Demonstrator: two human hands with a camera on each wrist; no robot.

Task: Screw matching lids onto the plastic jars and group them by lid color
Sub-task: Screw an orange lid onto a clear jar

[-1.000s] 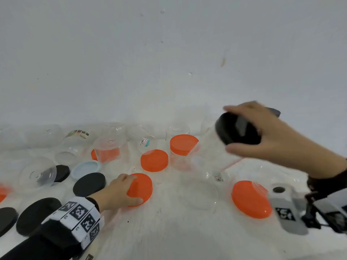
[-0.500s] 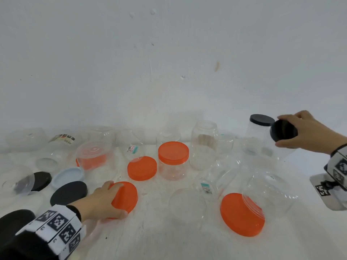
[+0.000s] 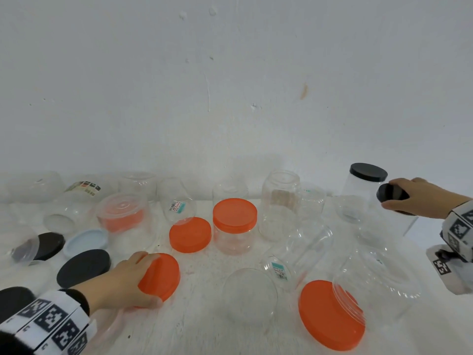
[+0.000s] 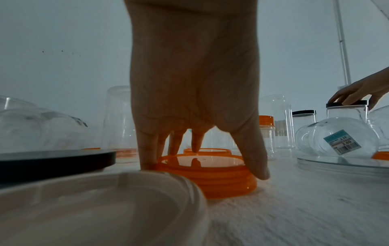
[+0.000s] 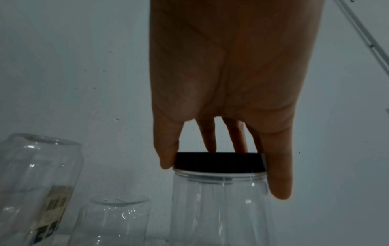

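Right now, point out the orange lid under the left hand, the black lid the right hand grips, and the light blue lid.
Orange lid [image 3: 163,276], head view, its flat top.
Black lid [image 5: 219,162], right wrist view, its side wall.
Light blue lid [image 3: 85,242], head view, its centre.

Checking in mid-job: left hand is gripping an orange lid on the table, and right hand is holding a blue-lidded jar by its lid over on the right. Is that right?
Not quite: the lid under the right hand is black, not blue. The right wrist view shows the fingers round a black lid on a clear jar. The rest holds: the left hand grips an orange lid on the table.
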